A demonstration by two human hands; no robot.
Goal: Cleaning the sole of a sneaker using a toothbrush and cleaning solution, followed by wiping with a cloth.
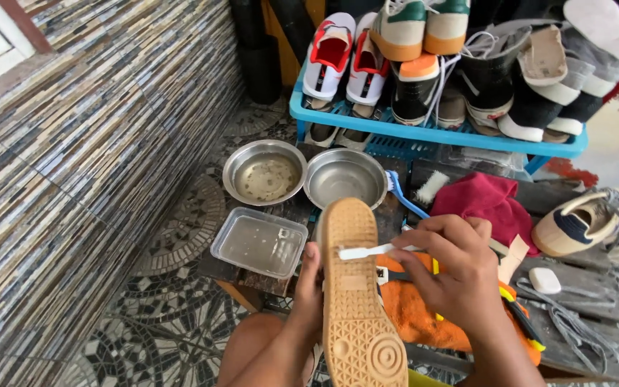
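Shoe (356, 287) sole-up, steel bowls (344, 177), plastic tub (259, 242) and red cloth (487, 201) beyond.

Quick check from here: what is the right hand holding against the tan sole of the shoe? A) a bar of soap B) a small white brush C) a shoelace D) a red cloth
B: the right hand grips a small white brush whose head lies across the shoe sole, while the left hand steadies the shoe from the side.
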